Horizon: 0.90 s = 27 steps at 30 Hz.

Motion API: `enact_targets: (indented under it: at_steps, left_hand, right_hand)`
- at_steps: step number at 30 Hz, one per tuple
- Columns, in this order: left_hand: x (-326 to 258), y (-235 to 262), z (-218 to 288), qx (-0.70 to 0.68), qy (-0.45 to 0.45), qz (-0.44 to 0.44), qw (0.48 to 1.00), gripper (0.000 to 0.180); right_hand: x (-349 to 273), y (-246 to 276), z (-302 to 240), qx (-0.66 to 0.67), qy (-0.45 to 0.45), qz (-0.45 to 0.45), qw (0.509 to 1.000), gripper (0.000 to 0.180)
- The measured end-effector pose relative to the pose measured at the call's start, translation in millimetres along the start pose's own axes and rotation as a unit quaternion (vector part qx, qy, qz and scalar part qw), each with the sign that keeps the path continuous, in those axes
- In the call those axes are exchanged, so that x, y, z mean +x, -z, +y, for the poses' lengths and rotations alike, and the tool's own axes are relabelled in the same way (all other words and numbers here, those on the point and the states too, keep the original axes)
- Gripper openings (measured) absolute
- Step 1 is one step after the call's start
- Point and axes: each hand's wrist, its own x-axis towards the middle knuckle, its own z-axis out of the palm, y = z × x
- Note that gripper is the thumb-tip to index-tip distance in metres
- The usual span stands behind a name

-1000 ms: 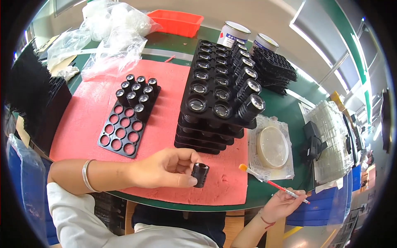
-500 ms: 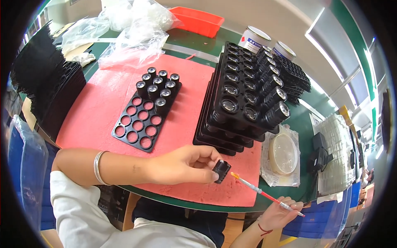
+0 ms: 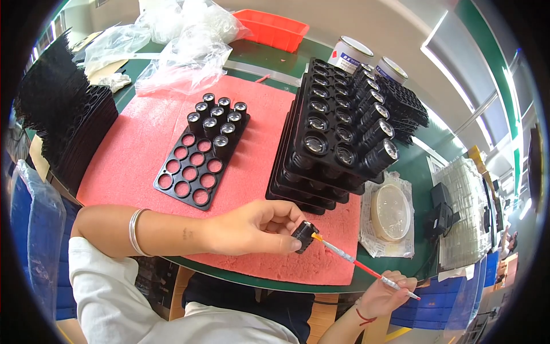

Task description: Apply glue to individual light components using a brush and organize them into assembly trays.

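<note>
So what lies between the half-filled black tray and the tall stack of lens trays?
Nothing: in the head view only bare pink foam mat shows between the half-filled tray and the stack.

holed tray (image 3: 197, 157) left of stacked trays (image 3: 332, 143)

Small black lens barrel (image 3: 305, 235) — tilted, above pink foam edge; thin red-handled brush (image 3: 358, 264) — orange tip touching barrel.
</note>
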Motion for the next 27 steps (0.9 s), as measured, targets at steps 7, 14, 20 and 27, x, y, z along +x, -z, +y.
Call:
enact_targets:
  at_steps: [7, 14, 20, 27]
  left_hand:
    - [-1, 1, 2, -0.019, 0.002, -0.018, 1.0, 0.024]
    - [-1, 2, 1, -0.026, -0.005, -0.041, 0.999, 0.025]
    - [-1, 1, 1, -0.04, -0.004, -0.047, 0.998, 0.022]
    - [-40, -1, 30, 0.217, -0.102, 0.025, 0.971, 0.028]
  right_hand:
    - [1, -3, 6, -0.025, 0.04, 0.066, 0.997, 0.032]
    - [1, -4, 5, -0.036, 0.05, 0.073, 0.995, 0.032]
    - [0, -3, 5, -0.023, 0.049, 0.1, 0.994, 0.029]
    - [0, -10, 6, 0.002, 0.032, 0.159, 0.987, 0.027]
